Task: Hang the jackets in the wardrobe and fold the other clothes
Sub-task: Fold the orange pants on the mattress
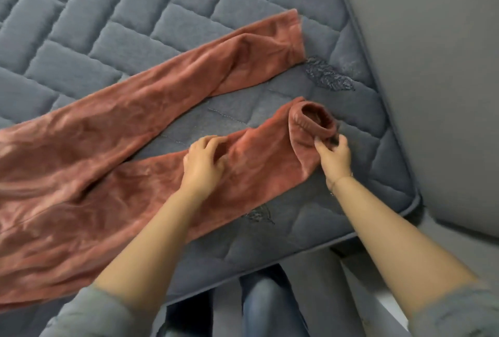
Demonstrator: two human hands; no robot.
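2 hands work the near leg of the rust-pink trousers (113, 147): right hand (334, 159) pinches the turned-up cuff (310, 120), left hand (202, 164) curls loosely into the fabric mid-leg. Trousers lie spread, unfolded, on the grey mattress (81, 39). Folding looks barely begun; no jackets visible.

Both forearms bare, grey sleeves pushed up near elbows, reaching forward and up from bottom of view. Left hand (202, 164) palm down, fingers curled, tips bunching fabric of pink trousers (94, 147) on near leg. Right hand (334, 157) further right, wrist slightly bent, thumb and fingers pinching cuff (310, 126) at its lower edge. Thin bracelet (341, 178) on right wrist. Hands well apart, arms roughly parallel. Legs in jeans visible below, between arms.
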